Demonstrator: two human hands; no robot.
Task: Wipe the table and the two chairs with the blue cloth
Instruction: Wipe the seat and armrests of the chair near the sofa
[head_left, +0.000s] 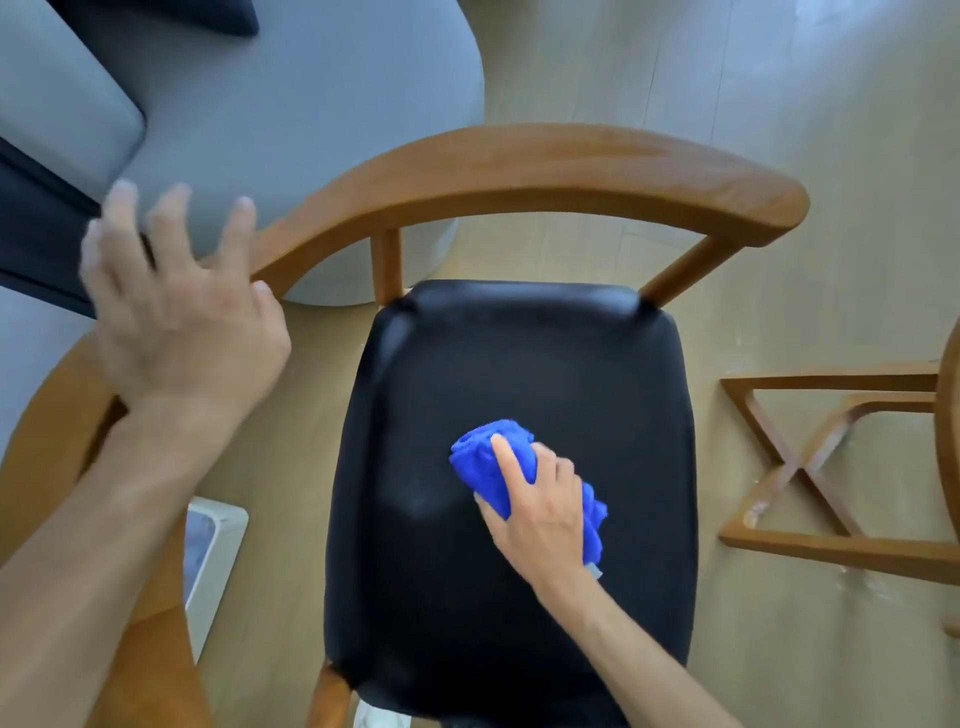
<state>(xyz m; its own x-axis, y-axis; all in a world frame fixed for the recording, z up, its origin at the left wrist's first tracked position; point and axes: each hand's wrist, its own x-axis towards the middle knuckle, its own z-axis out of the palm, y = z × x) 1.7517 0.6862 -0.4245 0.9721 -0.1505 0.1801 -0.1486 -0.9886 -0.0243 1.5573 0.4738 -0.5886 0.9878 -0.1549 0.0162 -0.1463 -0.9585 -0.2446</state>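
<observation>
A wooden chair with a curved backrest (545, 161) and a black padded seat (519, 364) stands right below me. My right hand (540, 504) grips a bunched blue cloth (483, 457) and presses it on the middle of the seat, index finger stretched over the cloth. My left hand (176, 301) hovers with fingers spread at the left end of the backrest, blurred by motion; the thumb is close to the wood, and I cannot tell whether it touches. The round wooden table's edge (948, 431) shows at the far right, with its crossed wooden base (810, 467) on the floor.
A grey sofa (260, 119) with a dark cushion fills the upper left, close behind the chair. Another curved wooden piece (52, 415) lies under my left forearm. A white box (215, 561) sits on the pale floor at the lower left.
</observation>
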